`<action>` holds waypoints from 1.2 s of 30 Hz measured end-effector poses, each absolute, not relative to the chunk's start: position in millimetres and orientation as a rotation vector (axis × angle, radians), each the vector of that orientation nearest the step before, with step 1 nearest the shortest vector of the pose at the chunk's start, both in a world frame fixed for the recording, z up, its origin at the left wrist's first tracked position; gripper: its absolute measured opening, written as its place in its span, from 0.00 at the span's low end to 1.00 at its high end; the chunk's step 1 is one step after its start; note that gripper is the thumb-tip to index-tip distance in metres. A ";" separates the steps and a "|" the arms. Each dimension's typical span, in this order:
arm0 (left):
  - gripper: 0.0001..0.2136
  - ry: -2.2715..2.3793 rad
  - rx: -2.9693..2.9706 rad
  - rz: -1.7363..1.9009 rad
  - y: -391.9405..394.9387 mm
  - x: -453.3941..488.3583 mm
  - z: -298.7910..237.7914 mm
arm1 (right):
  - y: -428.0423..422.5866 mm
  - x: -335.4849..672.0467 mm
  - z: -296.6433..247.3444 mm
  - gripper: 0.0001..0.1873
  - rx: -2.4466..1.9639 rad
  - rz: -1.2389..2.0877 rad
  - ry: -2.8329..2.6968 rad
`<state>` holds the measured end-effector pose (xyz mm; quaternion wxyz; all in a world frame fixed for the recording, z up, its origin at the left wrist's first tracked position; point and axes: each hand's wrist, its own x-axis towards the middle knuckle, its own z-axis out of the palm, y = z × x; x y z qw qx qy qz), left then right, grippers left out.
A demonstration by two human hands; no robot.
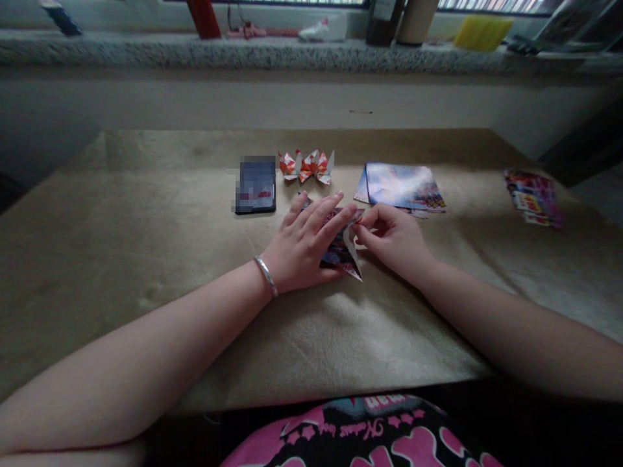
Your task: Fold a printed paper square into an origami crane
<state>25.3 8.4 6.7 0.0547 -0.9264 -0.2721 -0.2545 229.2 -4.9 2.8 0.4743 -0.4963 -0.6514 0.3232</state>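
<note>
A dark, colourfully printed sheet of origami paper [335, 251] lies on the table in front of me, partly folded, its white underside showing along a raised flap at the right. My left hand [311, 243] rests flat over it with the fingers stretched out, covering much of the sheet. At the paper's right edge, my right hand [396, 240] pinches the flap between thumb and forefinger. Just beyond my left hand stand red-and-white folded paper figures [307, 167].
The table [185, 246] has a tan cover. A phone [257, 185] lies left of the figures, printed sheets [403, 185] at the back right, and a colourful packet [533, 198] farther right. Bottles and a yellow object [483, 34] stand on the stone sill [292, 55].
</note>
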 end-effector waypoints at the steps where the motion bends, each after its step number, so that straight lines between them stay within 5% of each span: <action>1: 0.41 -0.823 -2.823 -0.769 8.2 24.7 7.3 | -4.3 229.4 2.1 0.15 -1.212 0.795 -1.581; 16: 0.39 -0.859 -2.768 -0.996 13.1 23.7 6.7 | -13.2 233.5 10.2 0.02 -0.940 0.676 -1.797; 32: 0.35 -0.794 -2.614 -1.178 18.5 26.4 4.4 | -21.3 233.7 15.5 0.05 -0.731 0.578 -1.993; 36: 0.32 -0.831 -2.592 -1.258 17.5 26.4 5.5 | -19.5 234.1 15.2 0.14 -0.725 0.558 -2.044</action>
